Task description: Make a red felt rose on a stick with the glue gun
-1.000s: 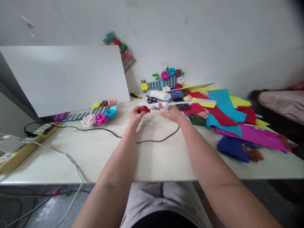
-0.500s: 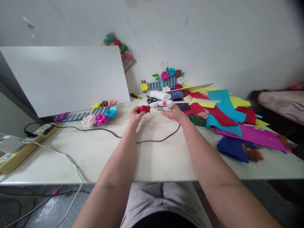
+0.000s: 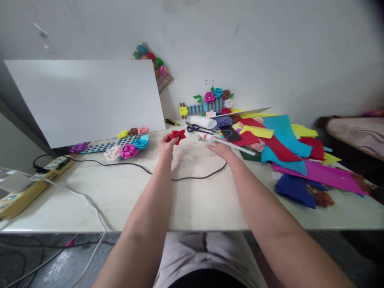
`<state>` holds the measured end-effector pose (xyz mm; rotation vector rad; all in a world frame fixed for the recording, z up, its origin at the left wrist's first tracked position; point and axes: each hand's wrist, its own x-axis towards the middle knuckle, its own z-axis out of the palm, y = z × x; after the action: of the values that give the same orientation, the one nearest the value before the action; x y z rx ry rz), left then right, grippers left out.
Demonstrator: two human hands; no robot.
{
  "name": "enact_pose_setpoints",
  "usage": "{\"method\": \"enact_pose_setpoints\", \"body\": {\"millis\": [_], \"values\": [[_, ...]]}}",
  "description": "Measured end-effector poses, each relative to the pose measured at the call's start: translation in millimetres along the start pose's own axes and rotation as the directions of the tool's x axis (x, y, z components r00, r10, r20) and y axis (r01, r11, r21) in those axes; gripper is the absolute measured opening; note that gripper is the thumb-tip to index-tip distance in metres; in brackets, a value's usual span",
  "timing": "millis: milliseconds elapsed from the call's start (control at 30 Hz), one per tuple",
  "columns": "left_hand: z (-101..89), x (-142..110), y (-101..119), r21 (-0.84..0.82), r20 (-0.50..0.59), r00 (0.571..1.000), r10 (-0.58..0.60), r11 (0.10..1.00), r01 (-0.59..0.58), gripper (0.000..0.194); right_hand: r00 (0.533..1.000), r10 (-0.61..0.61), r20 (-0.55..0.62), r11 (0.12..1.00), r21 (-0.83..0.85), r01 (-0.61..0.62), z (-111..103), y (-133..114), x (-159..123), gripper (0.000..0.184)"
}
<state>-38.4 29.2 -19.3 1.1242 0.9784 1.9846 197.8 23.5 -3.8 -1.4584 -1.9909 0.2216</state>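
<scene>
Between the fingertips of my left hand (image 3: 167, 145) is a red paper flower (image 3: 177, 137), its petals facing right. My right hand (image 3: 220, 149) is low at the table, its fingers round the handle of a white hot glue gun (image 3: 207, 137); the grip is partly hidden. From the back of the gun a long glue stick (image 3: 235, 146) slants down to the right. The gun's nozzle points left, apart from the flower. Just behind it lie dark-handled scissors (image 3: 193, 128) and a white roll (image 3: 203, 121).
Coloured crepe paper (image 3: 282, 138) is heaped at the right. A flower-decorated lattice (image 3: 111, 145) lies at the left, before a white board (image 3: 87, 102). A black cord (image 3: 198, 177) crosses the table to a power strip (image 3: 36, 186). A yellow cutter (image 3: 172, 122) lies at the back.
The glue gun has drawn away from the flower and dropped lower, its stick now slanting downward. My left hand has shifted slightly left and turned the flower, showing more of its petals.
</scene>
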Motion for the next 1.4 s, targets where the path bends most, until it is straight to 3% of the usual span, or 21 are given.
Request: {"method": "enact_pose_setpoints", "body": {"millis": [133,367,533,633,733,833,900,1033,1400], "values": [[0.4,1,5,-0.023,0.001,1.0,-0.019,1.0,0.019,0.036,0.99,0.047,0.131,0.951,-0.31,-0.004,3,-12,-6,0.033],[5.3,-2,8,-0.121,0.112,0.985,-0.131,0.982,0.144,0.036,0.941,-0.034,0.335,0.916,-0.365,0.163,13,-24,-8,0.043],[8.3,-6,7,-0.09,0.198,0.969,-0.15,0.981,0.17,0.033,0.924,-0.036,0.382,0.918,-0.352,0.181,6,-22,-6,0.043],[10.6,-9,9,-0.072,0.248,0.957,-0.153,0.982,0.176,0.029,0.962,-0.064,0.267,0.941,-0.305,0.147,-1,-18,-1,0.04],[13.6,-13,13,-0.035,0.302,0.941,-0.154,0.984,0.172,0.029,0.994,-0.108,0.005,0.98,-0.17,0.107,-3,-19,4,0.035],[17.0,-17,16,-0.001,0.366,0.917,-0.159,0.985,0.171,0.029,0.956,-0.169,-0.238,0.985,0.002,0.174,-1,-25,10,0.031],[19.2,-19,17,0.016,0.407,0.899,-0.159,0.986,0.167,0.03,0.923,-0.199,-0.329,0.971,0.063,0.232,2,-29,13,0.024],[22.6,-23,17,0.046,0.46,0.874,-0.155,0.987,0.151,0.03,0.911,-0.247,-0.331,0.944,0.128,0.303,5,-34,15,0.014],[26.7,-24,16,0.084,0.473,0.857,-0.203,0.979,0.186,0.032,0.931,-0.235,-0.28,0.928,0.221,0.3,9,-37,15,0.008]]}}
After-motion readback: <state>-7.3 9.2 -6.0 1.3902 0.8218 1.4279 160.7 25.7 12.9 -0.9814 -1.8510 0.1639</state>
